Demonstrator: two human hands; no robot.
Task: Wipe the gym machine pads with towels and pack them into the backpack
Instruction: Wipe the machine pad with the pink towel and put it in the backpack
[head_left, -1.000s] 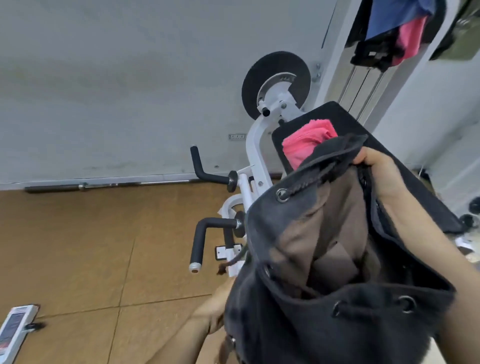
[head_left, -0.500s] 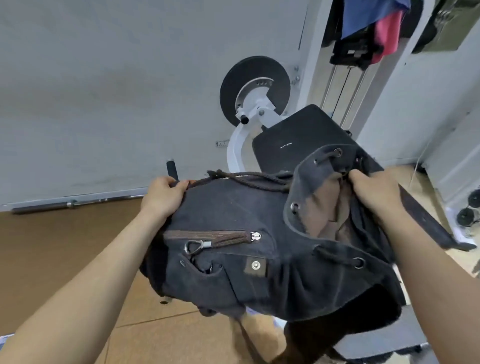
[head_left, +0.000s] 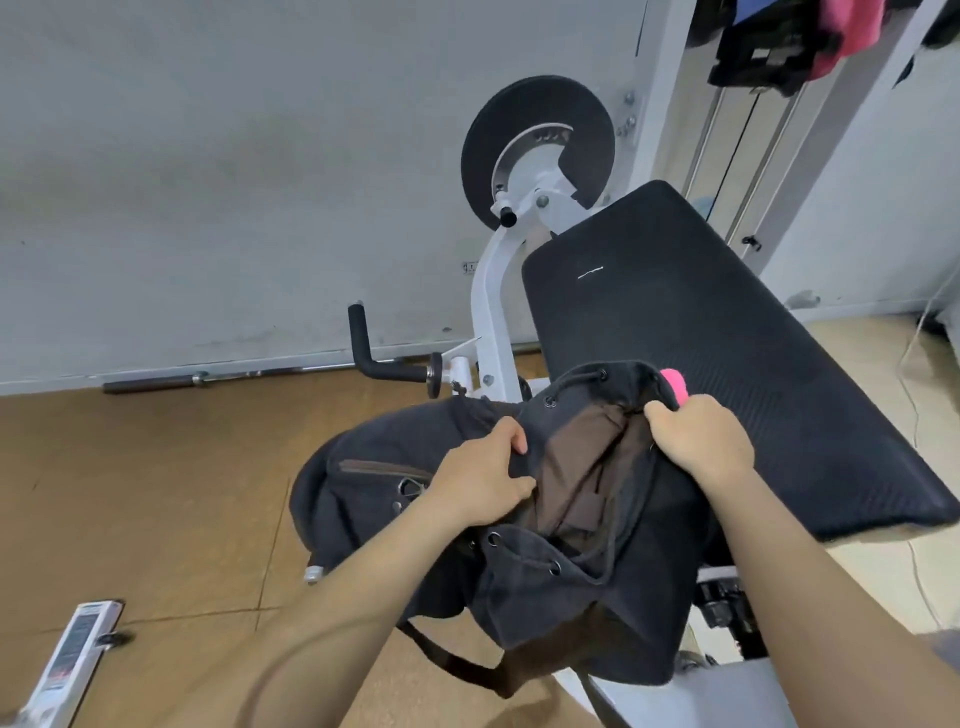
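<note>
A dark grey drawstring backpack (head_left: 571, 587) with a brown lining hangs in front of me, its mouth held apart. My left hand (head_left: 483, 480) grips the near left edge of the opening. My right hand (head_left: 698, 441) grips the far right edge of the rim. A bit of pink towel (head_left: 675, 384) peeks out just behind my right hand, against the black machine pad (head_left: 727, 332). The pad slopes down to the right behind the bag.
The white machine frame (head_left: 491, 312) with a round black weight plate (head_left: 537, 150) and black handles (head_left: 374, 353) stands behind the bag. A barbell (head_left: 234, 376) lies along the grey wall. Clothes (head_left: 779, 41) hang at top right. A white device (head_left: 72, 660) lies on the brown floor.
My left hand moved from the backpack's far left side to the left edge of the opening. The bag dropped lower and its mouth turned toward me. The pink towel shows again.
</note>
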